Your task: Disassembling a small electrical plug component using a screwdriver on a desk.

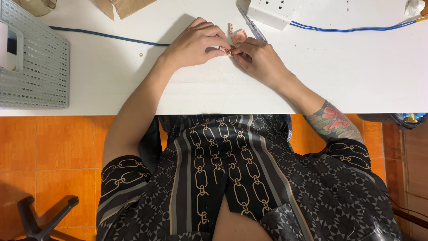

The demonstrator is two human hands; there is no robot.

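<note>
two hands pinching a small part on a white table

at far left a grey perforated basket (33, 67) sits on the white table (133, 89), a dark cable (107, 36) running past it. the left hand (196, 42) curls narrow, fingertips closed on a small pink and brass part (229, 50). the right hand (261, 58) meets it, fingers pinched on the same part. just beyond lie two small pink pieces (236, 33) and a clear-handled screwdriver (252, 23), then a white socket block (273, 11) with a blue cable (352, 30).
</note>
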